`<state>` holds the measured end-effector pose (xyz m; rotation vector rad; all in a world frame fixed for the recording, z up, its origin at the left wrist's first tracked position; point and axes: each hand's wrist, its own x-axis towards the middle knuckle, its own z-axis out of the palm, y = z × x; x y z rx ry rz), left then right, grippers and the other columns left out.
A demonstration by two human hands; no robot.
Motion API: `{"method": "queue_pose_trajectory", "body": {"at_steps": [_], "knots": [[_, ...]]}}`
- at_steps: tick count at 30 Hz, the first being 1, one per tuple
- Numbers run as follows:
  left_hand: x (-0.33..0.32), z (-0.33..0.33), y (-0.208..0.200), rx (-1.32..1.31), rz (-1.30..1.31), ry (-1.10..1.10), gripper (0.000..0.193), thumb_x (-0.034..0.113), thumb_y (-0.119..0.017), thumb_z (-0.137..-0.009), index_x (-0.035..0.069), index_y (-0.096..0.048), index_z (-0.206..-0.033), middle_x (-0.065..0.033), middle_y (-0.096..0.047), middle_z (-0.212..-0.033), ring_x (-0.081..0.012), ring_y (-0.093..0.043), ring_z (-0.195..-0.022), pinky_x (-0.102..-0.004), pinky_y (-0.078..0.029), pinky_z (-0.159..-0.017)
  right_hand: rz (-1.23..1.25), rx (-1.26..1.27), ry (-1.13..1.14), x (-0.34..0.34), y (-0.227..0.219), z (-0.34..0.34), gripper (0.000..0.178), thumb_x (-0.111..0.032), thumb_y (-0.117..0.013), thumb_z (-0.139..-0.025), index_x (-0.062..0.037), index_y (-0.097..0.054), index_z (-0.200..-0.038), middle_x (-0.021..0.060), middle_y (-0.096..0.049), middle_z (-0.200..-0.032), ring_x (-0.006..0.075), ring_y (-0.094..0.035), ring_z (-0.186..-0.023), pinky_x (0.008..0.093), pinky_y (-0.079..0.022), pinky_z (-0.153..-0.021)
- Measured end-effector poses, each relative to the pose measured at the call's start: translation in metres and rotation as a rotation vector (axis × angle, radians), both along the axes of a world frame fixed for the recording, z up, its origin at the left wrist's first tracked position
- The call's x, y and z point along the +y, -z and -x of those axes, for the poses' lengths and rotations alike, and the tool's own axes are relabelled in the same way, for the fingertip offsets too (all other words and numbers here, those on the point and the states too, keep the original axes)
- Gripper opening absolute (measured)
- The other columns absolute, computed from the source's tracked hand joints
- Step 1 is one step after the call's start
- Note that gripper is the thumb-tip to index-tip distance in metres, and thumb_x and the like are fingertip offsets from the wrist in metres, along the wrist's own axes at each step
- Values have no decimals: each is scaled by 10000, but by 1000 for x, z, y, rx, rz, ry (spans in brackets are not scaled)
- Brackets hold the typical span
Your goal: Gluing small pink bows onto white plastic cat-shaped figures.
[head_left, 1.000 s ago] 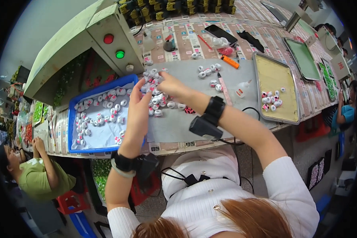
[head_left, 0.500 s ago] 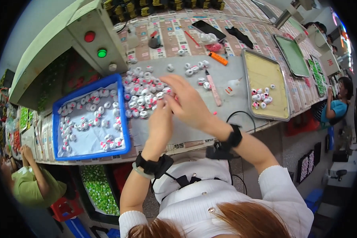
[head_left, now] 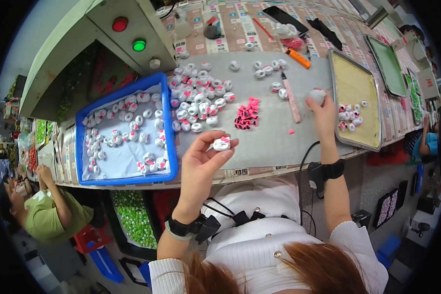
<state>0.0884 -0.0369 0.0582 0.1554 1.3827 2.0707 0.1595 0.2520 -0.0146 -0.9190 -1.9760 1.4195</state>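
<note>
Pinching: left hand | white bead: between thumb and fingertips | right hand: gripping white bottle

Workshop: machine, trays, co-workers

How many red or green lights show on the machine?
2: a red light and, to its lower right, a green light, on the same panel. Others may be hidden.

"What lies beyond the orange tool?"
"A dark phone, with a black cloth at its right."
"And left?"
"A pale machine with a red light and green light."
</note>
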Motion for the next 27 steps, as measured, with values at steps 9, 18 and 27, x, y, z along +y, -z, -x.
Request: {"method": "queue_pose_trajectory", "body": {"at_steps": [9, 18, 27], "knots": [[-2, -11, 8, -26, 70, -98, 343, -56, -536, -756, -26, -444, -1085, -86, -521, -1022, -148, -540, -903, -240, -435, -770, 752, 292, -204, -89, -86, -6, 376, -72, -534, -772, 5, -401, -1115, 85, -547, -924, 171, -555, -834, 286, -467, -681], [4, -19, 7, 154, 112, -104, 310, -47, -542, -767, -29, -462, -1066, -73, -536, -969, -121, -544, -870, -224, -434, -768, 687, 87, -448, -127, -99, -26, 325, -47, -613, -718, -5, -460, -1002, 63, -552, -903, 98, -529, -796, 219, -425, -701], [2, -23, 8, 129, 125, -82, 312, -30, -568, -758, -28, -468, -1054, -68, -549, -922, -106, -539, -841, -222, -439, -744, 202, 393, -368, -129, -97, -27, 377, -67, -717, -621, -11, -482, -910, 73, -542, -853, 116, -512, -750, 242, -412, -654]]}}
